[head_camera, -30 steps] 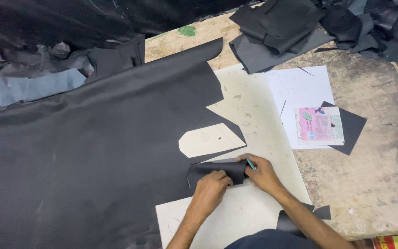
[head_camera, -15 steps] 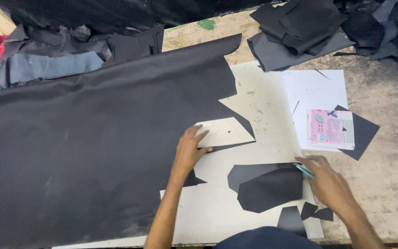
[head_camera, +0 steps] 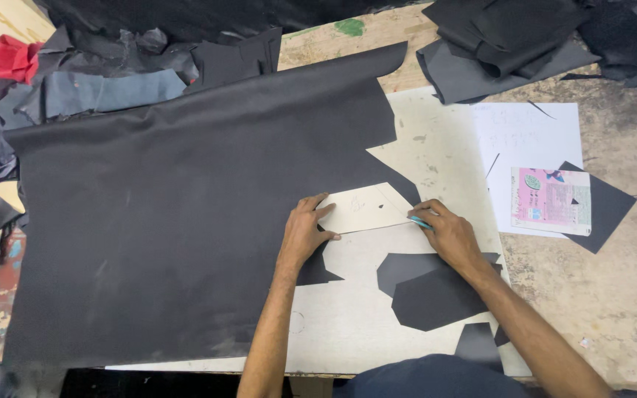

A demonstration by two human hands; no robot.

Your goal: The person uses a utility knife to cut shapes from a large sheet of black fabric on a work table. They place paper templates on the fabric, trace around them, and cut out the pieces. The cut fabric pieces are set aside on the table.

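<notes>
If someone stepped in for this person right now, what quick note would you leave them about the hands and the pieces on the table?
Left hand: flat, pressing the cream card template down where it lies half on the big black leather sheet, half on the pale cutting board.
Right hand: holds a thin teal-handled tool, tip at the template's right edge.
Done: two cut black pieces lie on the board below the right hand, with smaller offcuts nearer the table edge.
Left: the shape under the template is not yet cut free; most of the sheet is uncut.
</notes>
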